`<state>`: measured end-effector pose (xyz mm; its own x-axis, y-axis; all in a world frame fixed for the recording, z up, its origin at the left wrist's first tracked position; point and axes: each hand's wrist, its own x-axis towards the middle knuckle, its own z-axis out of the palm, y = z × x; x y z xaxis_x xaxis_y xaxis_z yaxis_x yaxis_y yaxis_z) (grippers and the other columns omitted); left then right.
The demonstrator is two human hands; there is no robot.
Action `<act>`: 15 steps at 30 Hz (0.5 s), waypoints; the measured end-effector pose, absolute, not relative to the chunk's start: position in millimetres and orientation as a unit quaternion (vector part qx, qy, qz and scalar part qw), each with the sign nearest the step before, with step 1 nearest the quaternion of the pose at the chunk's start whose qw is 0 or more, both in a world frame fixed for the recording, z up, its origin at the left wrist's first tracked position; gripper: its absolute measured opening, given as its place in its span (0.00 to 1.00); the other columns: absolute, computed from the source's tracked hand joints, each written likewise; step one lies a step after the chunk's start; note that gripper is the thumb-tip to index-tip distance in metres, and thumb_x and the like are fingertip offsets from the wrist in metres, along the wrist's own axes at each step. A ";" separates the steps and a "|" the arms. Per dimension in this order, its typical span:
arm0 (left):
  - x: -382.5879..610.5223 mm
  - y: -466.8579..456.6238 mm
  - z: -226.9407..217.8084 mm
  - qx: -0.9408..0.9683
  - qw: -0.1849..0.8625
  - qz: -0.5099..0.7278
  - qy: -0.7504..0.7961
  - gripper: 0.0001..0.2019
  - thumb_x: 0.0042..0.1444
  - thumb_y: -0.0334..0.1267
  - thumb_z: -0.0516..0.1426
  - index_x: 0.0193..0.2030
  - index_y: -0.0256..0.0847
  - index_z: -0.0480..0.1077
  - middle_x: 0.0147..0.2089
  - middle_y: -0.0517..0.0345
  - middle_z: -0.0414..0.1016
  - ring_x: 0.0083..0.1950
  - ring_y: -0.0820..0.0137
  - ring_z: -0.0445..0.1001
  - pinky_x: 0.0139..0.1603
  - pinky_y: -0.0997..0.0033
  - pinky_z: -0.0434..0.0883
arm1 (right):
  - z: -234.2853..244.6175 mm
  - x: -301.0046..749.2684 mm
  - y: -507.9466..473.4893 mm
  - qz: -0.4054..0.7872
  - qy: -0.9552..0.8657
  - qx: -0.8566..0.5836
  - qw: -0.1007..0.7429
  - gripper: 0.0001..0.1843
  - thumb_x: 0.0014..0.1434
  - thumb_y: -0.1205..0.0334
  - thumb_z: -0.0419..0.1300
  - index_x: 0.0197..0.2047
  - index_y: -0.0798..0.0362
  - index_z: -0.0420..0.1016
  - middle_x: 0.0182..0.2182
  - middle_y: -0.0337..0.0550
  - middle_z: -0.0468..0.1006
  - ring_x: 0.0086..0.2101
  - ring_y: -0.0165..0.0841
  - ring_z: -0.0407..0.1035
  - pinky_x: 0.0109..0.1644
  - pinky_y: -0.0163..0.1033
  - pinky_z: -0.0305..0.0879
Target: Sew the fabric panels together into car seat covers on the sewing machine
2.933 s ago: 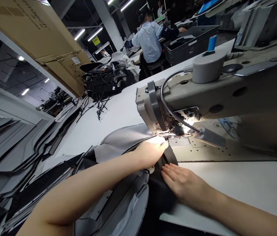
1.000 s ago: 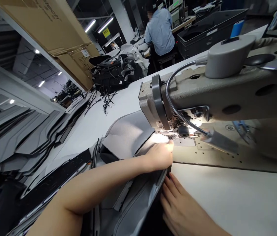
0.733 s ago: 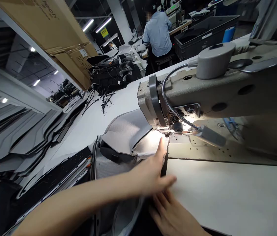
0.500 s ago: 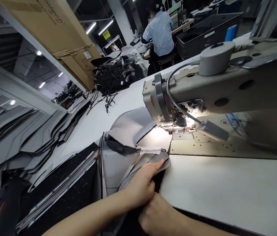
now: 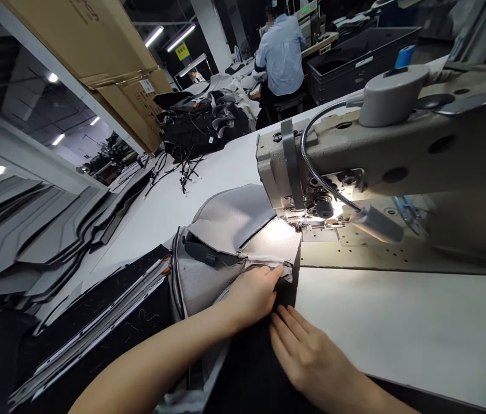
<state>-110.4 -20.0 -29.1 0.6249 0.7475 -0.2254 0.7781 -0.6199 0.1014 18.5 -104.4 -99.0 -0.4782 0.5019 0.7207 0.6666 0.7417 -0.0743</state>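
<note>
A sewn cover (image 5: 234, 221) of grey mesh-like fabric with dark seams lies partly under the head of a sewing machine (image 5: 312, 190), whose lamp lights its right corner. My left hand (image 5: 253, 293) is closed on the cover's near folded edge, just in front of the lit corner; its fingertips are partly hidden. Below it, my right hand (image 5: 307, 353) rests with fingers stretched out on a black fabric piece (image 5: 251, 362) that runs toward me from under the cover. The needle area is too small to make out.
Grey fabric panels (image 5: 61, 224) are stacked at left. Black material with pale strips (image 5: 108, 322) lies near my left forearm. Dark pieces (image 5: 203, 126) are piled at the back beside a cardboard box (image 5: 126, 98). Farther off sits a person (image 5: 283, 54) near a black bin (image 5: 359, 63).
My right hand has come out from below the left, turned and flattened onto the black fabric. My left index finger has drawn in, and the cover's near grey flap is folded away from view.
</note>
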 end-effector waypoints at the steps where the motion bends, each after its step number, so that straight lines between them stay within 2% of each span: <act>1: -108.7 -17.5 -28.9 0.891 0.127 -0.069 0.430 0.21 0.54 0.28 0.50 0.56 0.36 0.65 0.41 0.50 0.74 0.42 0.64 0.72 0.43 0.67 0.71 | -100.3 14.5 -105.8 -0.112 -0.851 -0.340 0.385 0.15 0.51 0.75 0.51 0.40 0.66 0.75 0.38 0.60 0.78 0.43 0.47 0.71 0.52 0.50 0.63; 6: -100.3 -13.2 -31.1 0.876 0.209 -0.054 0.432 0.16 0.54 0.28 0.49 0.48 0.40 0.70 0.40 0.54 0.75 0.42 0.66 0.73 0.45 0.70 0.70 | -103.5 18.4 -108.1 -0.113 -0.856 -0.331 0.382 0.17 0.53 0.73 0.50 0.43 0.64 0.74 0.40 0.58 0.78 0.44 0.45 0.71 0.53 0.49 0.61; 11: -91.3 -8.7 -34.5 0.880 0.187 -0.067 0.433 0.17 0.53 0.29 0.49 0.49 0.38 0.68 0.41 0.52 0.75 0.42 0.64 0.73 0.45 0.67 0.71 | -101.7 38.6 -99.3 -0.110 -0.863 -0.328 0.368 0.17 0.54 0.72 0.50 0.45 0.61 0.74 0.42 0.54 0.78 0.45 0.44 0.70 0.53 0.47 0.61; 15: -80.7 3.1 -34.4 0.880 0.155 -0.086 0.441 0.19 0.52 0.29 0.49 0.51 0.37 0.67 0.42 0.51 0.75 0.43 0.63 0.74 0.46 0.65 0.71 | -105.1 51.5 -87.6 -0.093 -0.877 -0.316 0.350 0.19 0.53 0.70 0.51 0.48 0.61 0.73 0.45 0.55 0.76 0.48 0.46 0.68 0.52 0.46 0.64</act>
